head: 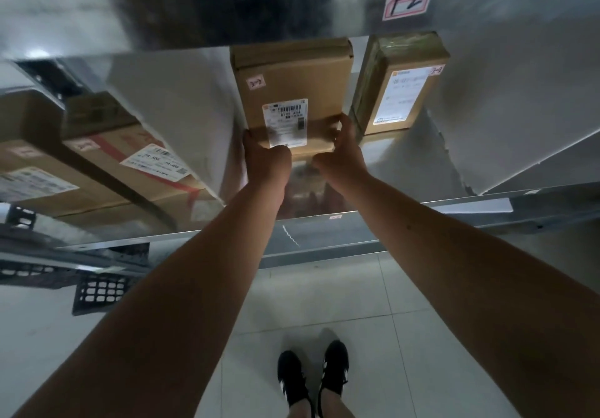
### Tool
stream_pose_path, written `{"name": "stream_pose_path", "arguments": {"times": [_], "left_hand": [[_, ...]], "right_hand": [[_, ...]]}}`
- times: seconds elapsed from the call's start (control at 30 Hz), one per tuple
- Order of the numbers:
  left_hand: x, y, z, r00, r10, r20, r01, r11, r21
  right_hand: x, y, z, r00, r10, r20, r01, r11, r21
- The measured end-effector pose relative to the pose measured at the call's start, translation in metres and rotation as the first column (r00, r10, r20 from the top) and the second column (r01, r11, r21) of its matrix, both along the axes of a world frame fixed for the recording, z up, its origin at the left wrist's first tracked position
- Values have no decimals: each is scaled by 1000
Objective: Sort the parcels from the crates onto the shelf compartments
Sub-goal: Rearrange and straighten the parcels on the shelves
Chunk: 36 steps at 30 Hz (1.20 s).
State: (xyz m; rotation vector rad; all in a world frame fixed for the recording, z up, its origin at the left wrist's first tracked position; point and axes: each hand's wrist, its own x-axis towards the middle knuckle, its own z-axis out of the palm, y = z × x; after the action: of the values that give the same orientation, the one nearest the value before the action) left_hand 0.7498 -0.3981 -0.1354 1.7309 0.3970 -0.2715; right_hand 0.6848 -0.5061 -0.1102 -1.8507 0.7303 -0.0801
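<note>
While both hands clamp its near end, the box point(292, 83) sits on the shelf point(406, 164) or just above it, its long axis running straight away from the person into the compartment. The left hand point(264, 157) curls its grip round the near-left corner and the right hand point(344, 153) round the near-right, both equally close. A parcel point(401, 92) stands just beside the box on the right, so a push should likely go straight in.

Dim, cool light leaves soft glare on the metal shelf point(406, 161), the parcels point(97, 164) at left are blurred, the tiled floor point(422, 291) is brighter, and wide-angle distortion bends the edges.
</note>
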Motion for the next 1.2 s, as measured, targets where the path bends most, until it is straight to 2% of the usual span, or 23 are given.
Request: {"name": "stream_pose_path", "arguments": {"times": [0.17, 0.27, 0.47, 0.73, 0.93, 1.0, 1.2], "left_hand": [[0, -1, 10, 999, 4, -38, -5, 999, -51], [-8, 1, 13, 998, 10, -59, -15, 996, -84], [-61, 13, 34, 997, 22, -68, -37, 975, -217], [-138, 65, 71, 985, -149, 85, 165, 956, -243], [-188, 127, 76, 996, 11, 91, 4, 987, -161], [-196, 151, 78, 998, 21, 63, -8, 981, -196], [-159, 217, 72, 994, 110, -10, -109, 962, -252]], "right_hand": [[3, -3, 0, 1000, 13, -6, -13, 1000, -3], [-6, -1, 1, 1000, -13, -15, 13, 998, 62], [-54, 11, 19, 994, -37, 100, 26, 993, 115], [-114, 54, 50, 976, -3, 219, -46, 974, 220], [-150, 114, 49, 971, 85, 222, -136, 965, 226], [-158, 139, 46, 972, 141, 189, -180, 962, 205], [-135, 206, 49, 948, 274, 159, -298, 942, 157]]}}
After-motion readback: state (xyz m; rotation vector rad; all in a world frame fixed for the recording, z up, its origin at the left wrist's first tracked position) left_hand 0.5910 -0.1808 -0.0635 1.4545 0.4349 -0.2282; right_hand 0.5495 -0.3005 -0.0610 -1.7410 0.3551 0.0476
